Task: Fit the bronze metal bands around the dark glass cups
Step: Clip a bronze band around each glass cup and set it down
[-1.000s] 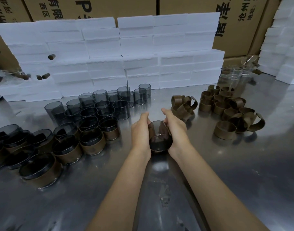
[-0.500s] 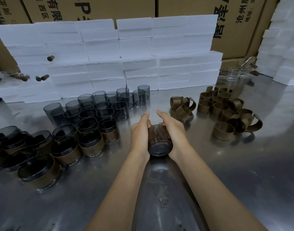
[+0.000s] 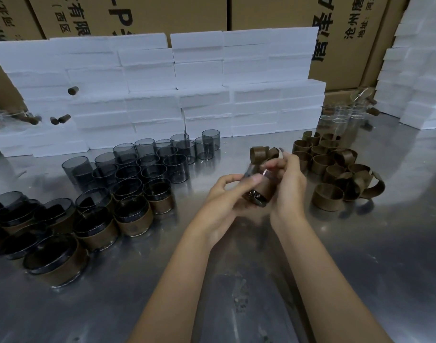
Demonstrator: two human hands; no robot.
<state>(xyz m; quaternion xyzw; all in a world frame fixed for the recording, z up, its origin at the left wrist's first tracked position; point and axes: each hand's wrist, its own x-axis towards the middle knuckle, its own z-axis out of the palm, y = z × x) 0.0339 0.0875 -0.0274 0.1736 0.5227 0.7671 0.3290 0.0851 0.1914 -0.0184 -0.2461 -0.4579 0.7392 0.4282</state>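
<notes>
Above the middle of the steel table (image 3: 249, 288) I hold a dark glass cup (image 3: 259, 193) tilted on its side, with a bronze band around it. My left hand (image 3: 225, 196) grips it from the left, thumb lying across its top. My right hand (image 3: 287, 186) holds its right side, fingers curled over the upper end. Bare dark cups (image 3: 152, 160) stand in a cluster at the back left. Banded cups (image 3: 98, 224) sit in rows at the left. Loose bronze bands (image 3: 335, 164) are piled at the right, and a few more bands (image 3: 261, 153) lie just behind my hands.
Stacked white foam blocks (image 3: 162, 95) form a wall along the back of the table, with cardboard boxes (image 3: 273, 13) behind. More foam (image 3: 419, 70) rises at the far right. Clear glass cups (image 3: 340, 117) stand at the back right.
My hands have lifted the cup and turned it from facing me to lying on its side, shifting a little to the right. My left thumb now lies over the cup.
</notes>
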